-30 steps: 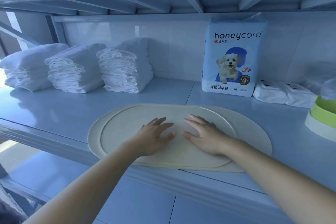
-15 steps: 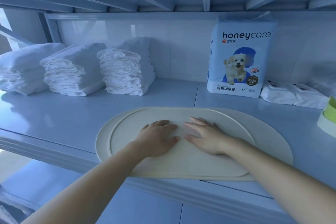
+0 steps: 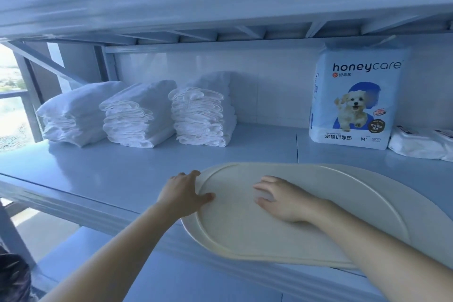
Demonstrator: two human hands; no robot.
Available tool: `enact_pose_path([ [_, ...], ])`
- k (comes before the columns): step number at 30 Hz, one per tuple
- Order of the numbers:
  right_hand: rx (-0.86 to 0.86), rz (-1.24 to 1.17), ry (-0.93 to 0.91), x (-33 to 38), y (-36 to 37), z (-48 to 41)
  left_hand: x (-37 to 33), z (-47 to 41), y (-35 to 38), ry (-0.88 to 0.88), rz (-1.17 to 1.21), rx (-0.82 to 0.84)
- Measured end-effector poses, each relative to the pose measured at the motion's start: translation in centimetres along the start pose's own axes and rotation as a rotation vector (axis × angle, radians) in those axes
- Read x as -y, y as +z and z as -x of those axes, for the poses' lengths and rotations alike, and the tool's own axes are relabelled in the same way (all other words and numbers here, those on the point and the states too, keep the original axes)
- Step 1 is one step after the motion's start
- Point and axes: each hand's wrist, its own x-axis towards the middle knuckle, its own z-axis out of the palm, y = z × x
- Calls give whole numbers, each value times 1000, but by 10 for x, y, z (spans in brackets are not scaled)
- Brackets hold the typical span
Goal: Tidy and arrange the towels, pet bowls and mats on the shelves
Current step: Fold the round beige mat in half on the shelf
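Flat atop the cream mat point(image 3: 245, 233), fingers spread, right hand point(image 3: 286, 200); left hand point(image 3: 182, 193) at its left rim, thumb on top (fingers perhaps hooked over the edge, unclear). Mat on the shelf point(image 3: 122, 174), overhanging its front lip; towel stacks point(image 3: 201, 115) behind.

The only clear print is on the tall white and blue pack point(image 3: 355, 105) standing at the back of the shelf point(image 3: 122, 167). In big dark letters near its top it says "honeycare", with a small red logo and Chinese characters below, too small to be sure of. Near the bottom stand "宠物训导垫" and "M". Its round dark badge point(image 3: 377, 126) and the labels on the flat white packets point(image 3: 416, 147) beside it are too small to read.
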Motion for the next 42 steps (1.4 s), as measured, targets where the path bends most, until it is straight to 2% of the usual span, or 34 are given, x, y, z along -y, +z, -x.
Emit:
enact_pose_path([
  [4,-26,-20,-11,-2,3,5,-1,-7,-6,-30,38,16],
  [8,-37,-76,-5,-12,6,11,-5,-8,-8,-36,256,22],
  [17,-50,-90,-32,-34,8,23,1,2,-8,-90,497,15],
  [23,-42,-93,-91,-54,-3,33,-48,9,-24,-83,822,-84],
  [28,-65,-86,-116,-92,-13,68,-126,12,-10,-9,745,-43],
  [34,-141,-94,-32,-165,-34,123,-232,0,24,15,846,-83],
  [38,-244,-123,54,-212,-49,151,-297,-5,50,70,827,58],
  [41,-321,-204,142,-232,-52,161,-321,0,68,206,550,278],
  [42,-340,-231,158,-235,-51,162,-322,3,68,252,459,299],
])
